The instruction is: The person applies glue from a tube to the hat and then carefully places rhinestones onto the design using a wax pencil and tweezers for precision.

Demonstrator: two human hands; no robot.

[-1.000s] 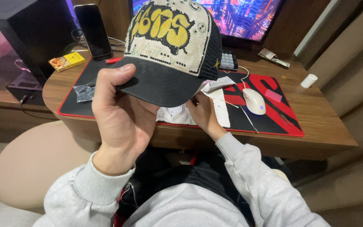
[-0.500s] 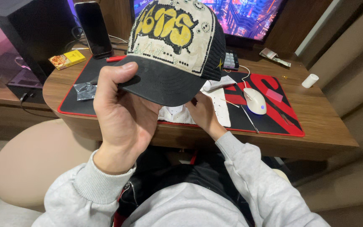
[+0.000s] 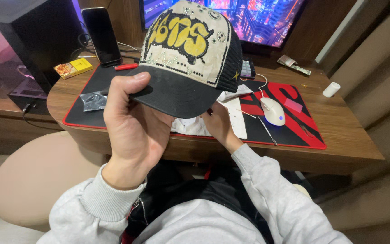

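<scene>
My left hand grips the black brim of a cap and holds it up above the desk. The cap has a cream front panel with yellow and black lettering, small studs and black mesh sides. My right hand sits lower, under the brim, with its fingertips hidden behind the cap; it rests by white cloth or paper at the desk's near edge. Whether it holds anything I cannot tell.
A black and red desk mat covers the wooden desk. On it lie a white mouse, a clear plastic bag and a red pen. A phone, a yellow box, a monitor and a black computer case stand behind.
The cap has risen slightly and tilted, showing more of its front panel. Both hands stay in nearly the same place.
</scene>
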